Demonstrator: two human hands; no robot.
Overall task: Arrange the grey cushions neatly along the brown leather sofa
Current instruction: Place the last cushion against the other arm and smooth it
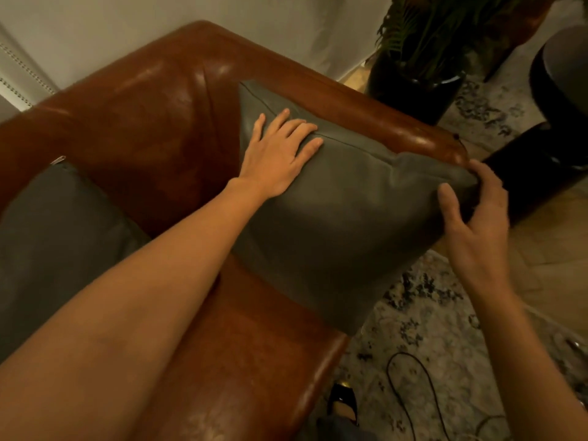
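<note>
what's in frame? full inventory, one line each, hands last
grey cushions: 2, grey leather; one propped against the sofa's arm under both hands, one on the seat at far left
sofa: 1, brown leather; fills left and centre
potted plant: 1, green fronds in a dark pot; on the floor past the sofa arm, top right
rug: 1, pale with dark mottling; on the floor, right
cable: 1, black; looped on the rug, bottom right
dark furniture: count unclear, black; right edge
wall: pale; behind the sofa
left hand: flat on the cushion's top edge, fingers spread
right hand: pinching the cushion's right corner
</note>
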